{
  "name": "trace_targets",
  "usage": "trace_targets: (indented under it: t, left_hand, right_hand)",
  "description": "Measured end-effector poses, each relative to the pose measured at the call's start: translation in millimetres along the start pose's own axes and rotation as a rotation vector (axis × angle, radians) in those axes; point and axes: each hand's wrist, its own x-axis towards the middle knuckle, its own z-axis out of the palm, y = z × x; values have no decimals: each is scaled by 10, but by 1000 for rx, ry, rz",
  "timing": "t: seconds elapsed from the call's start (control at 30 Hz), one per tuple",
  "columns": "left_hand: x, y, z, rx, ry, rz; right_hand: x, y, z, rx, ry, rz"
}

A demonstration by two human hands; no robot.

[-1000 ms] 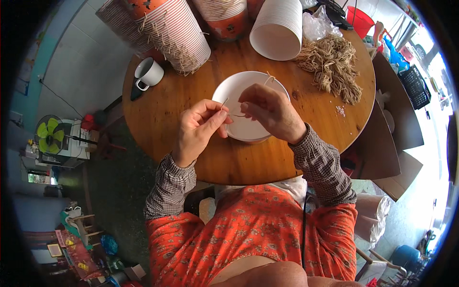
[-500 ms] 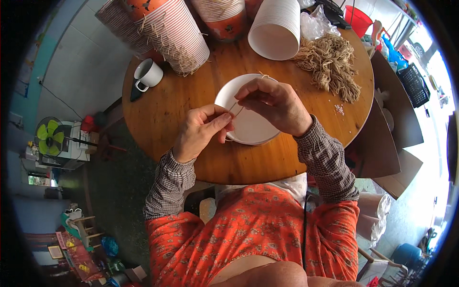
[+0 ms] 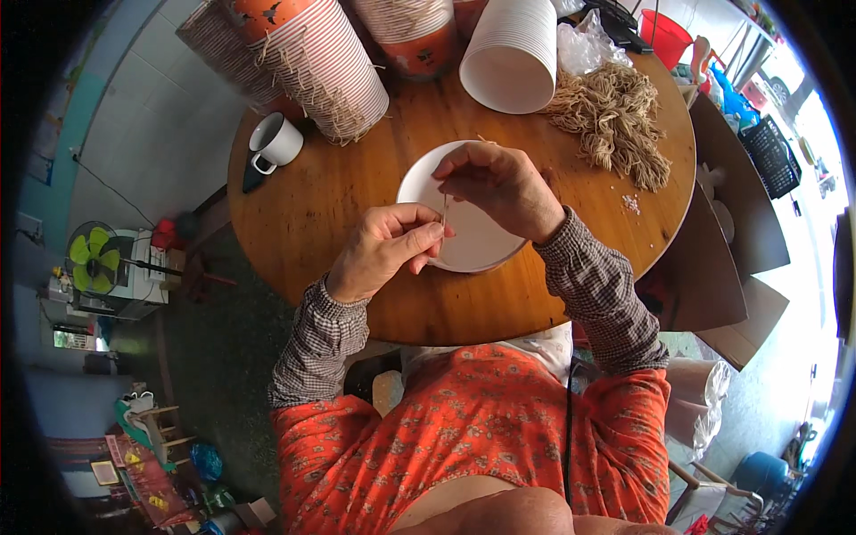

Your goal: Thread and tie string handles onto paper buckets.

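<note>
Over a round white paper tub (image 3: pixel 417 184), both my hands hold a thin strand of beige twine (image 3: pixel 445 208). My left hand (image 3: pixel 379 250) pinches its lower part between thumb and forefinger. Just above and to the right, my right hand (image 3: pixel 504 192) has its fingers closed at the strand's upper end. The twine runs short and nearly upright between the two hands. Another bit of twine shows at the tub's far rim, partly behind my right hand. The tub's near right side is below my right wrist.
Stacks of tubs with twine (image 3: pixel 334 80) stand at the far left of the round wooden table (image 3: pixel 294 236). A white tub stack (image 3: pixel 510 62) lies at the back beside a beige twine bundle (image 3: pixel 615 125). A white enamel mug (image 3: pixel 278 141) stands left; cardboard boxes (image 3: pixel 740 205) flank the right.
My left hand has shifted slightly right and my right hand slightly left. The twine between them has turned from slanted to nearly upright.
</note>
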Motion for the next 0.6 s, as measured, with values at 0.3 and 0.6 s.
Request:
trace_targets:
  t: [0.3,0.6]
  left_hand:
    - [25,-77,-43,-84,26,20]
    - [28,-47,25,-49,28,38]
  right_hand:
    - [-259,-206,-43,-383,54,76]
    - [-219,-77,52,-109,-43,26]
